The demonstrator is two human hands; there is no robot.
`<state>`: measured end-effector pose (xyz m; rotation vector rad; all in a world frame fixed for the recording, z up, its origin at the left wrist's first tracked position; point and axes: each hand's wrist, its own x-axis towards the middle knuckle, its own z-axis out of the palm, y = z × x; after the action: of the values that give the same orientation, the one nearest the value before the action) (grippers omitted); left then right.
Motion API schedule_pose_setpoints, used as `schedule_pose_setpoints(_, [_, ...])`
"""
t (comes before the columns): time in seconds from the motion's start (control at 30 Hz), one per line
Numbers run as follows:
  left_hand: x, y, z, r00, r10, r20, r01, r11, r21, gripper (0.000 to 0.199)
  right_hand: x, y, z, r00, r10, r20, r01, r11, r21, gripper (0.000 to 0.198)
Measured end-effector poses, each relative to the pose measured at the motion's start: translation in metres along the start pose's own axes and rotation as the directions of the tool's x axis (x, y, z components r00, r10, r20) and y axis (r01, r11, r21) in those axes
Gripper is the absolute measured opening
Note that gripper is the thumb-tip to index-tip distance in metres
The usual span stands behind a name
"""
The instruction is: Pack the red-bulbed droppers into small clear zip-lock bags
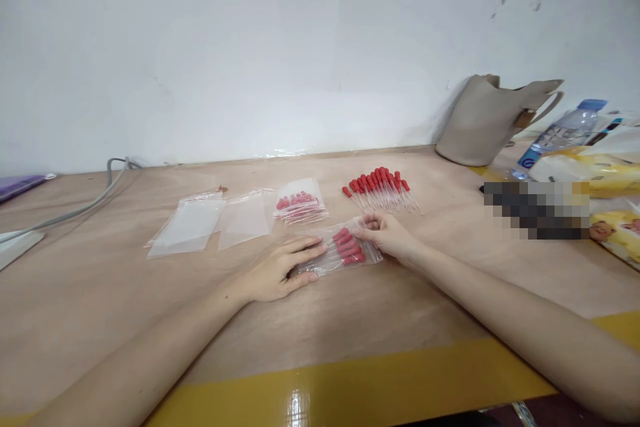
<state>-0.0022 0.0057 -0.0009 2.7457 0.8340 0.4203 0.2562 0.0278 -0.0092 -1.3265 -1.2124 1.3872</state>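
A clear zip bag (325, 265) lies flat on the table between my hands, with several red-bulbed droppers (349, 248) inside, their bulbs toward the right. My left hand (283, 268) rests on the bag's left end, fingers stretched out and apart. At the bag's upper right corner, my right hand (387, 232) pinches the edge between thumb and fingers. Just beyond, loose droppers (380, 188) with red bulbs lie in a fanned heap. A stack of filled bags (301, 200) sits behind my left hand. Flat empty bags (187, 223) are spread farther left.
A grey cable (95, 203) runs along the left side, near a purple item (23, 187). At the back right stand a beige bag (487, 123) and a water bottle (560, 140), beside yellow packaging (593, 170). A pixelated dark object (537, 210) lies at right. Yellow tape (300, 380) lines the front edge.
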Motion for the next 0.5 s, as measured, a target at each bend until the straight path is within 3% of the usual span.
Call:
schedule_pose_setpoints(0.07, [0.0,0.0,0.0,1.0,-0.003,0.0,0.003,1.0,0.0,0.048,0.002,0.001,-0.001,0.999,0.016,-0.035,-0.015,1.0,0.008,0.037])
schedule_pose_setpoints(0.2, [-0.002,0.001,0.001,1.0,0.003,-0.027,-0.004,1.0,-0.018,0.05,-0.001,-0.004,-0.004,0.972,0.044,0.232,-0.052,0.998,0.029,0.026])
schedule_pose_setpoints(0.33, [-0.001,0.001,0.002,0.985,-0.005,-0.172,0.016,0.998,0.058,0.051,-0.008,-0.018,-0.014,0.964,0.041,0.262,-0.073,0.991,0.114,0.019])
schedule_pose_setpoints(0.4, [-0.001,-0.003,0.002,0.951,-0.05,-0.304,0.1,0.983,0.151,0.046,-0.009,-0.026,-0.023,0.972,0.028,0.234,-0.069,0.983,0.168,0.017])
schedule_pose_setpoints(0.5, [-0.001,-0.015,0.001,0.858,-0.199,-0.473,0.351,0.9,0.259,0.043,-0.006,-0.04,-0.036,0.991,-0.056,0.119,0.027,0.973,0.23,0.014])
